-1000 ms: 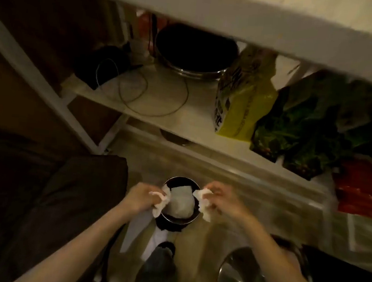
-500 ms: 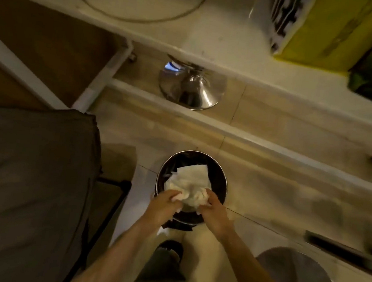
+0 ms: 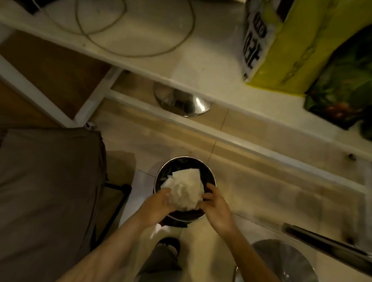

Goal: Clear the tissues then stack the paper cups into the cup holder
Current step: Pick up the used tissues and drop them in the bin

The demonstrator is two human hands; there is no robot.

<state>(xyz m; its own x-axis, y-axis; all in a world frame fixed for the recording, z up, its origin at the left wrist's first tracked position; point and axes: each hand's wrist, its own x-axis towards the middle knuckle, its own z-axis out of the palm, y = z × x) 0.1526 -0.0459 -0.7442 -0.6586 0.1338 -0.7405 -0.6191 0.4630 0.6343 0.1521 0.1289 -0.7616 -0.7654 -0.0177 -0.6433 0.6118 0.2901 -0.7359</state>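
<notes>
I have my left hand (image 3: 159, 203) and right hand (image 3: 216, 207) grasping the crumpled white tissues (image 3: 184, 190) over the round metal bin (image 3: 209, 173) just ahead; cup stacking is all left.

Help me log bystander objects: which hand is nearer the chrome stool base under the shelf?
Right. The right hand lies below the chrome stool base, slightly to its right; the left hand sits a little farther, below and slightly left.

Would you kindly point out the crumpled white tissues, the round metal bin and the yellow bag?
Crumpled white tissues (image 3: 185, 190): head view, middle of the wad.
Round metal bin (image 3: 209, 171): head view, far right rim.
Yellow bag (image 3: 296, 42): head view, front face.
</notes>
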